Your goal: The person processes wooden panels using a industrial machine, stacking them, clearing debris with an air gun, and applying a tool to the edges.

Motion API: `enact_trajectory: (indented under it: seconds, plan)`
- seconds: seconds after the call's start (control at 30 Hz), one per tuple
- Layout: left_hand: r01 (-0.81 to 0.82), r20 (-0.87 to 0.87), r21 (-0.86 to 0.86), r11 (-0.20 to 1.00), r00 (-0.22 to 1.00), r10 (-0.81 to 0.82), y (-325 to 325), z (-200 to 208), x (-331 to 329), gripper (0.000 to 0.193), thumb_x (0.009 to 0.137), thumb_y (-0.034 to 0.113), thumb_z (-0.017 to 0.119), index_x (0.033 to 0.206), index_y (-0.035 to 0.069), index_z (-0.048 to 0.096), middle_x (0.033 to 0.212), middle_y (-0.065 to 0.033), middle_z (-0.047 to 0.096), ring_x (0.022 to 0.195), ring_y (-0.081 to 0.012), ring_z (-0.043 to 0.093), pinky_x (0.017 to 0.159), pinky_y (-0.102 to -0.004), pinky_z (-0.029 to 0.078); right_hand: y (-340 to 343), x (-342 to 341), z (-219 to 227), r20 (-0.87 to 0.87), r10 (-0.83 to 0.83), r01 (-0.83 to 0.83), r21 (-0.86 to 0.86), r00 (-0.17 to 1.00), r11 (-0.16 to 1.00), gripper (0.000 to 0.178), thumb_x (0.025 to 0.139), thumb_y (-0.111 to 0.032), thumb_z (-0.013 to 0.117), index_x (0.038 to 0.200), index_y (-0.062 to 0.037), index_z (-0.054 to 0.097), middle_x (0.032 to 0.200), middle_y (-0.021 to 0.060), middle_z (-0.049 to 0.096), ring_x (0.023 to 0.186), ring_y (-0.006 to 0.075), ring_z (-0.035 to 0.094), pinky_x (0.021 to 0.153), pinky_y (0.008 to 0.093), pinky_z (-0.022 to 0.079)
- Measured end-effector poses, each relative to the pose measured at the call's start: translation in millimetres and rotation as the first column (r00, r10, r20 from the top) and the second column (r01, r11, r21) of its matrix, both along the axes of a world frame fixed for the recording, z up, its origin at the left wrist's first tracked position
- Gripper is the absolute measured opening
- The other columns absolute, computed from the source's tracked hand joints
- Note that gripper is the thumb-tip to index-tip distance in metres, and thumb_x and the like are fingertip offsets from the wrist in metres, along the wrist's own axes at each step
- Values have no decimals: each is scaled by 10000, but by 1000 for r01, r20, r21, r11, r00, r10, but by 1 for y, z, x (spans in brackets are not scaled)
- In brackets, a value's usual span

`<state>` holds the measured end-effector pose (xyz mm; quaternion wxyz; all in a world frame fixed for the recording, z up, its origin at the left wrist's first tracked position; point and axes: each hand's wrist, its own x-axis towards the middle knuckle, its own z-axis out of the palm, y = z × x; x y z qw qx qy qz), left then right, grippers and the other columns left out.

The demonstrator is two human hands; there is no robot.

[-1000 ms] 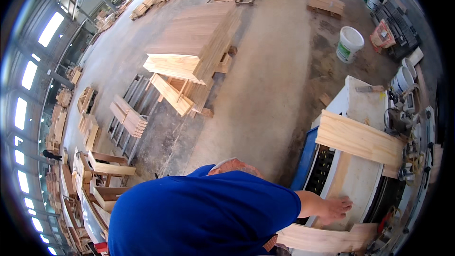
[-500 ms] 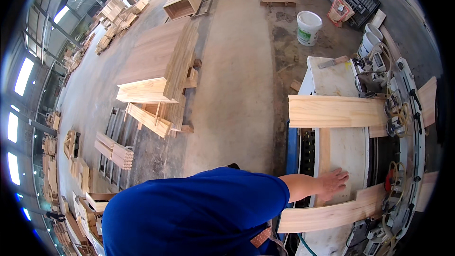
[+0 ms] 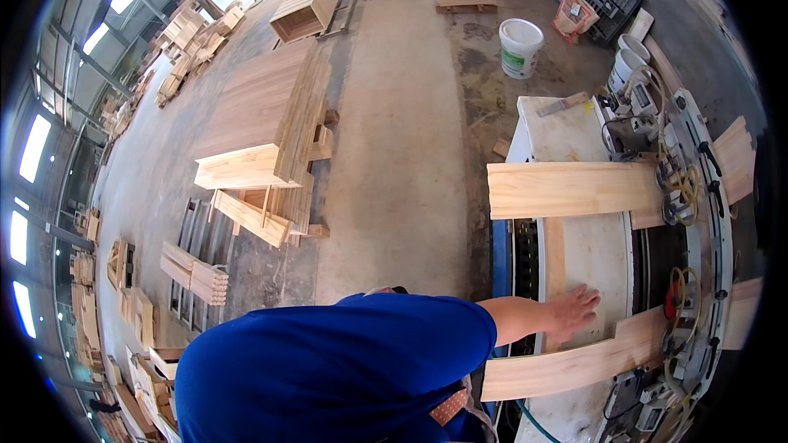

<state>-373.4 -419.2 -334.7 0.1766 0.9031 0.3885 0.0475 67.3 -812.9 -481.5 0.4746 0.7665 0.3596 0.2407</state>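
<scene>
My left hand point(image 3: 573, 312) reaches out to the right from a blue short sleeve point(image 3: 345, 353). It lies palm down on the white machine table point(image 3: 595, 254), fingers loosely spread, with nothing visible in it. A narrow wooden strip point(image 3: 555, 250) runs along the table beside the wrist. Just below the hand, a pale board point(image 3: 566, 369) with a stepped edge lies across the table. Farther up, a second wide board point(image 3: 570, 189) crosses it. My right hand is not visible.
A rail with hoses and clamps point(image 3: 707, 221) borders the machine on the right. A scraper point(image 3: 563, 105) lies at the table's far end. White buckets point(image 3: 520, 49) stand beyond. Left of the aisle is a large stack of panels point(image 3: 263, 115), with bundled wood strips point(image 3: 194, 272) on a pallet.
The view has turned slightly, so the surroundings sit a little farther left. My left hand stays on the table, its fingers still spread.
</scene>
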Motion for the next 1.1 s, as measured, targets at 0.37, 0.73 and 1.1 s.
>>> enact_trajectory:
  seconds: [0.37,0.73,1.1]
  plan:
    - [-7,35,-28,1000,999,8,1,1,0,727,820,366,621,1422,16,412,1546,-256,243,1475,-378,143,1180,-558,124,34,-46,41,167,221,-259,256,961,932,405,1004,-317,410,1315,-78,514,1096,254,621,939,430,622,776,562,497]
    - [3,-33,-64,998,999,-5,-1,16,-4,726,842,346,573,1454,17,366,1565,-247,203,1485,-353,117,1189,-533,128,46,-57,53,73,69,-95,466,995,880,472,982,-409,412,1394,-178,420,1211,251,575,1044,431,573,854,622,436]
    - [-6,-19,-39,999,1000,6,-2,10,-2,714,831,371,587,1442,50,401,1556,-222,236,1479,-344,122,1185,-522,134,30,-20,-12,-275,-125,255,515,953,818,571,959,-522,407,1466,-272,326,1329,229,533,1158,477,503,933,684,364]
